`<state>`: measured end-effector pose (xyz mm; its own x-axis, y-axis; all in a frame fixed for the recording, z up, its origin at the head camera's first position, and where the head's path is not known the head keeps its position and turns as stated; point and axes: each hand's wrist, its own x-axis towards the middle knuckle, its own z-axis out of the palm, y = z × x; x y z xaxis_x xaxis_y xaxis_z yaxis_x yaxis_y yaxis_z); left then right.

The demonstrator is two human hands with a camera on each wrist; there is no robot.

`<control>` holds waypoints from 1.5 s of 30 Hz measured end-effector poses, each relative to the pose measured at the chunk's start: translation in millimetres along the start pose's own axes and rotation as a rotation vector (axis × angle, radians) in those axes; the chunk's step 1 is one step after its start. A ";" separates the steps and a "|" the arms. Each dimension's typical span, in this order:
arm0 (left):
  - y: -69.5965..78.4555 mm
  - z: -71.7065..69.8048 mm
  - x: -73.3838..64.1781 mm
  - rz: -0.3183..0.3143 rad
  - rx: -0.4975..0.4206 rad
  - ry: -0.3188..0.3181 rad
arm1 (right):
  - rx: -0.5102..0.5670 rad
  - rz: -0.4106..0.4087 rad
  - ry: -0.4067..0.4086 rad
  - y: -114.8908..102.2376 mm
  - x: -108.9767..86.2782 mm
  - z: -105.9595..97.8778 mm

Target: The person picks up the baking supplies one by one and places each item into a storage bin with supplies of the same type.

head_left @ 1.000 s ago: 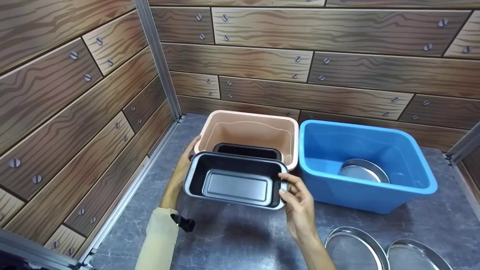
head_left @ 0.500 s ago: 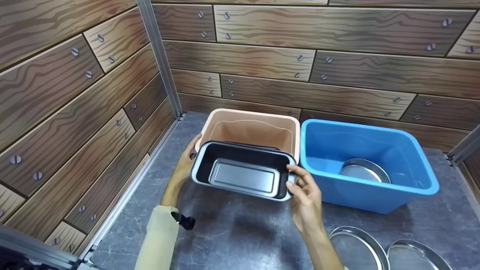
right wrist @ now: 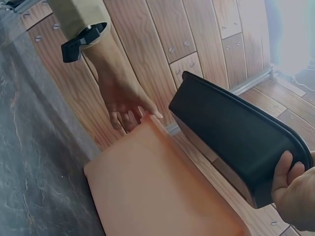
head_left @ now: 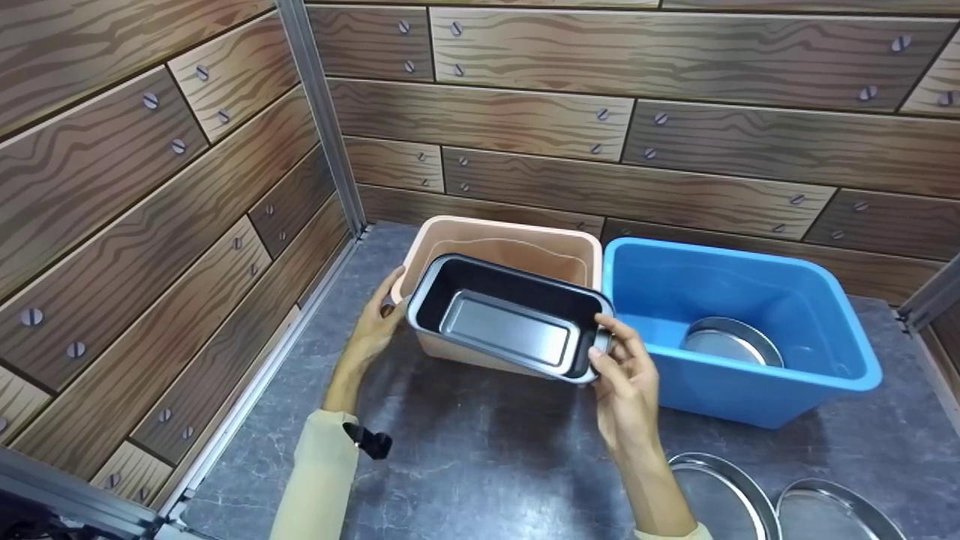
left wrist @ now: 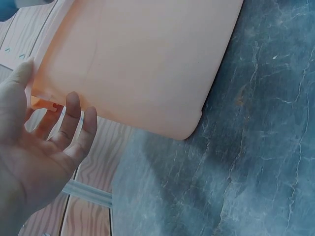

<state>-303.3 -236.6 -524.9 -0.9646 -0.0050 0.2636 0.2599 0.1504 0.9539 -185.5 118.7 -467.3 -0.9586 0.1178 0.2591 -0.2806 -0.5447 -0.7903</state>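
Observation:
A dark rectangular loaf pan (head_left: 510, 322) is held tilted over the front of the peach bin (head_left: 525, 228). My right hand (head_left: 631, 386) pinches the pan's right end, thumb inside against the finger side. In the right wrist view the pan's dark underside (right wrist: 231, 132) shows above the bin. My left hand (head_left: 371, 330) holds the bin's left rim; in the left wrist view its thumb lies on the rim (left wrist: 47, 44) with fingers curled beneath. The pan hides most of the bin's inside.
Right of the peach bin stands a blue bin (head_left: 720, 256) with a round metal pan (head_left: 731, 345) inside. Two more round pans (head_left: 724, 499) lie on the grey floor at the lower right. Wood-patterned walls (head_left: 480, 112) close off the back and left.
My right hand has moved the loaf pan up and to the right, tilting its right end lower. A second dark pan inside the peach bin is now hidden. My left hand stays at the rim.

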 end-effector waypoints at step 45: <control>-1.0 1.8 -1.8 -0.071 -0.103 0.005 | 0.002 -0.031 0.133 11.3 34.0 -11.0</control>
<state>-302.0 -235.0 -526.7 -0.9805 -0.0166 0.1957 0.1947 0.0470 0.9797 -221.8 125.7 -473.5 -0.9474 0.2439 0.2074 -0.3104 -0.5408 -0.7818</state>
